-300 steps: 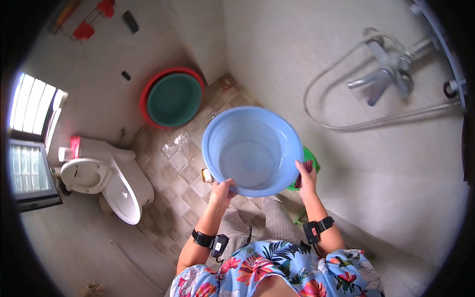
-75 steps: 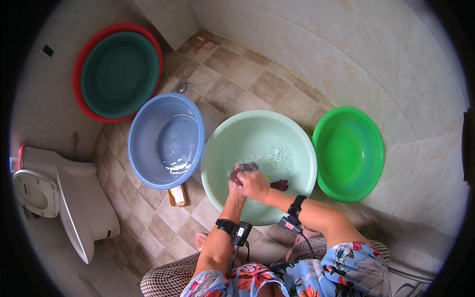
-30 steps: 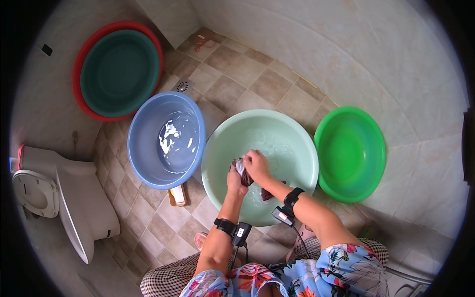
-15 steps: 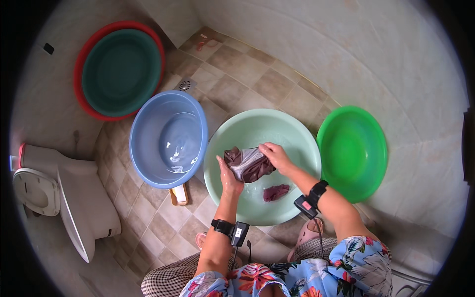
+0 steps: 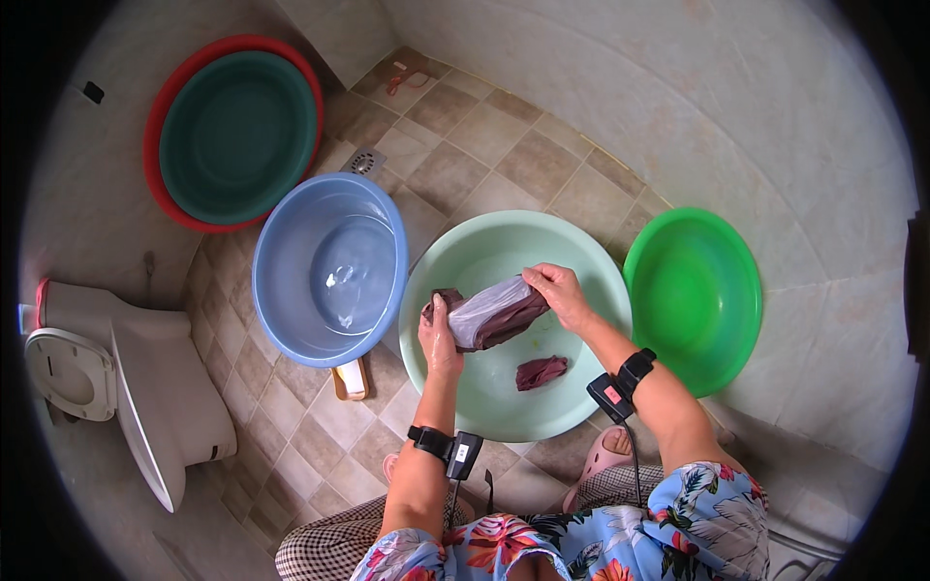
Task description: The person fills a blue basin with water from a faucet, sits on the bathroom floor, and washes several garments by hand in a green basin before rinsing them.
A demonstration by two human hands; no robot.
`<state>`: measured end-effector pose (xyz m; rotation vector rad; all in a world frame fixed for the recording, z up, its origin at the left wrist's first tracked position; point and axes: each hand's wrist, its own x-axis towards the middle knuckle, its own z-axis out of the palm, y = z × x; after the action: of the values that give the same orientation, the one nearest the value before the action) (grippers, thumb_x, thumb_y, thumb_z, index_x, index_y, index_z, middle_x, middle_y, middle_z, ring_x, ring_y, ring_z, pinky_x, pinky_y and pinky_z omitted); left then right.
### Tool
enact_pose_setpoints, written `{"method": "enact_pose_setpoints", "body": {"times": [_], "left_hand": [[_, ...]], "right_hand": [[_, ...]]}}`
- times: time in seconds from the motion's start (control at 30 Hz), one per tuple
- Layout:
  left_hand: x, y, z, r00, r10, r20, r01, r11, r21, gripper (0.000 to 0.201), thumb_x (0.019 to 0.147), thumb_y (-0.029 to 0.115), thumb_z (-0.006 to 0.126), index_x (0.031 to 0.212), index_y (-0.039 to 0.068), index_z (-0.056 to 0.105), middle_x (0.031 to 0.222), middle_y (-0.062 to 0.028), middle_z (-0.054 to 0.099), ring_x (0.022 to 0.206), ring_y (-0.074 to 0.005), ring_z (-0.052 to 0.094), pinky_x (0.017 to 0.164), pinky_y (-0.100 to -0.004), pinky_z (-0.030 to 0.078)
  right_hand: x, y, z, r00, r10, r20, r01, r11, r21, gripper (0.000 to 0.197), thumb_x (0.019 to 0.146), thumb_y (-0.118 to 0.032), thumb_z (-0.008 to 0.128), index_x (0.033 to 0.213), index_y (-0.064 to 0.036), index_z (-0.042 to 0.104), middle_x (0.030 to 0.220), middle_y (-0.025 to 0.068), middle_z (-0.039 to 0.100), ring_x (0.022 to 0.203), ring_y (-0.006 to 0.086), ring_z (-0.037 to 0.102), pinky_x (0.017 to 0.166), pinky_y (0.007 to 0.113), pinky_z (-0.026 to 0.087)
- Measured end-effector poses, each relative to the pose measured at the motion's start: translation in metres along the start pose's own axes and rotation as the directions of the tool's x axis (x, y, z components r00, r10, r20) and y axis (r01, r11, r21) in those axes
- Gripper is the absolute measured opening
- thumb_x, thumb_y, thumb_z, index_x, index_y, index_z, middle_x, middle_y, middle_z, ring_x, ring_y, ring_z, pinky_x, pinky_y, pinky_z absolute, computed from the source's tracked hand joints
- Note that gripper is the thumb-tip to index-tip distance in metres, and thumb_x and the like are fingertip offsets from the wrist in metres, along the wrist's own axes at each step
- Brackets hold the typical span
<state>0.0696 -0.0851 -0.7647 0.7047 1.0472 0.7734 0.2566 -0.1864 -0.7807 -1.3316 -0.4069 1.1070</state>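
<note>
A wet maroon-brown garment with a pale grey panel (image 5: 492, 308) is stretched between my hands above the pale green basin (image 5: 455, 407). My left hand (image 5: 440, 339) grips its left end, thumb on top. At the upper right end, my right hand (image 5: 560, 294) pinches its edge. Below the garment, a small crumpled maroon cloth (image 5: 542, 373) lies on the basin's bottom, touched by neither hand. What kind of garment I hold is not clear from its folds.
To the left stands a blue basin (image 5: 276, 281) with some water, and beyond it a dark green basin (image 5: 232, 140) inside a red one (image 5: 158, 126). A bright green basin (image 5: 693, 300) is at right. A soap dish (image 5: 351, 381), floor drain (image 5: 363, 163) and toilet (image 5: 145, 387) are also around.
My hands have moved apart, and the garment between them is pulled longer and flatter. My left thumb now lies over its left end. The small cloth has stayed in the basin.
</note>
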Motion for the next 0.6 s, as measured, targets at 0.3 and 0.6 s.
{"method": "enact_pose_setpoints", "body": {"times": [0.3,0.6], "left_hand": [[0.004,-0.054,-0.023,0.981,0.171,-0.096,-0.067,0.754,0.653,0.073,0.079,0.016,0.069,0.138,0.002,0.029,0.132,-0.015,0.04,0.111,-0.0239,0.044,0.088,-0.0362,0.04],[-0.007,-0.088,-0.02,0.92,-0.359,-0.159,0.358,0.933,-0.037,0.023,0.081,0.023,0.07,0.081,0.01,0.051,0.061,0.0007,0.048,0.059,-0.0113,0.049,0.052,-0.025,0.038]], "right_hand": [[0.019,0.041,-0.003,0.935,-0.346,0.077,0.158,0.212,-0.964,0.029,0.076,-0.022,0.063,0.104,-0.016,0.063,0.096,0.0055,0.064,0.093,0.0259,0.056,0.079,0.045,0.038],[0.016,0.05,0.001,0.896,0.322,0.305,-0.292,0.946,-0.139,0.019,0.087,-0.022,0.06,0.097,-0.0057,0.063,0.084,-0.0017,0.061,0.076,0.0092,0.054,0.072,0.025,0.043]]}}
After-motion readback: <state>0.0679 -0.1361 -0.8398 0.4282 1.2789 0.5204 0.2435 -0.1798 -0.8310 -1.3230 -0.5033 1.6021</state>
